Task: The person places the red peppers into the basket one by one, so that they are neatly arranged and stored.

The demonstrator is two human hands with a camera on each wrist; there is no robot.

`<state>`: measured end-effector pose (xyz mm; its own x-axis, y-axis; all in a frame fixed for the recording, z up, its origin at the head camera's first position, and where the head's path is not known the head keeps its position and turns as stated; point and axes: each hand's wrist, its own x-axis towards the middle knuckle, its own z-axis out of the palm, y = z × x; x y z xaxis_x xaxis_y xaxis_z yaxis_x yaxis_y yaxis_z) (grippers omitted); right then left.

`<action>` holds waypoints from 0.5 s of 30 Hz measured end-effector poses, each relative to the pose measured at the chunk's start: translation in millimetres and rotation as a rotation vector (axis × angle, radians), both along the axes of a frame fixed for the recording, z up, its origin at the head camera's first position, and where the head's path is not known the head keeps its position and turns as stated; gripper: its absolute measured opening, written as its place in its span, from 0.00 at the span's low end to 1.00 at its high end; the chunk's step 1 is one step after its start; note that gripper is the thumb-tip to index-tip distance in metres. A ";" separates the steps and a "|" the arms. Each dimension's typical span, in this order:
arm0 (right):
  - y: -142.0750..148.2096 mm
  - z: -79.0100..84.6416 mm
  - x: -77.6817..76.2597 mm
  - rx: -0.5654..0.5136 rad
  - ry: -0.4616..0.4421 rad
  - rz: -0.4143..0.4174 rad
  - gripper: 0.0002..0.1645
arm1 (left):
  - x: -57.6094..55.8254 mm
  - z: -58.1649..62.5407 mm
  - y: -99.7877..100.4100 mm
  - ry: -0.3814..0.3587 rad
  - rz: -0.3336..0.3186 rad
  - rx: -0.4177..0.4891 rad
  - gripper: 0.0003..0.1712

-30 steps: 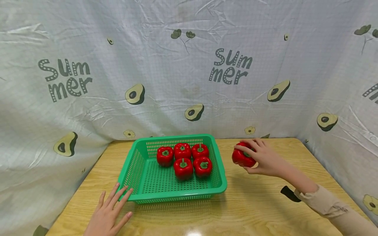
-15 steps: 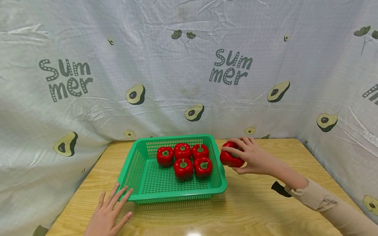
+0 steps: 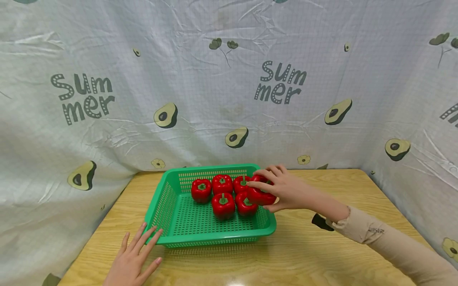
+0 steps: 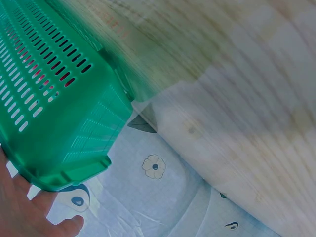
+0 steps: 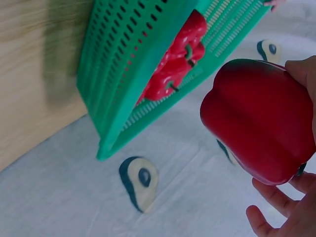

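My right hand [image 3: 286, 191] grips a red bell pepper [image 3: 260, 191] between thumb and fingers, above the right side of a green plastic basket [image 3: 211, 237]. In the right wrist view that bell pepper [image 5: 261, 118] hangs apart from the basket wall [image 5: 133, 64], with fingers along its side. Several other red bell peppers [image 3: 223, 206] stand in the basket, stems up, towards its middle and right. The held one partly covers two of them in the head view. My left hand [image 3: 130, 258] rests its straight, spread fingers on the basket's front left corner, seen also in the left wrist view [image 4: 59, 173].
The basket stands on a wooden table [image 3: 315, 254]. A pale cloth [image 3: 200, 79] printed with avocados and "summer" hangs behind the table and at both sides. A black strap-like piece [image 3: 322, 222] shows by the right sleeve [image 3: 375, 230].
My right hand has carried the bell pepper leftwards, from right of the basket to over its right side. The left hand and the basket stay where they were.
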<state>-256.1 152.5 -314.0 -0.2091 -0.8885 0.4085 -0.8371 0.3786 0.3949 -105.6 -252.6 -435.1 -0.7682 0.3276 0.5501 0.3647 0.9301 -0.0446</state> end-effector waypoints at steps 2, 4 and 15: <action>-7.6 0.2 -1.2 0.015 -0.003 0.013 0.42 | 0.5 0.1 0.2 0.001 0.000 0.001 0.44; -15.5 0.8 -1.9 0.031 0.000 0.020 0.42 | 1.0 0.3 0.6 0.004 -0.004 0.005 0.44; -59.1 0.6 -6.8 0.095 -0.018 0.041 0.41 | 0.4 0.0 -0.1 0.026 -0.010 -0.004 0.44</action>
<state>-262.9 93.4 -313.3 -0.1788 -0.9310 0.3183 -0.8583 0.3058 0.4121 -105.2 -252.7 -435.1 -0.7507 0.3368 0.5683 0.3722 0.9264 -0.0573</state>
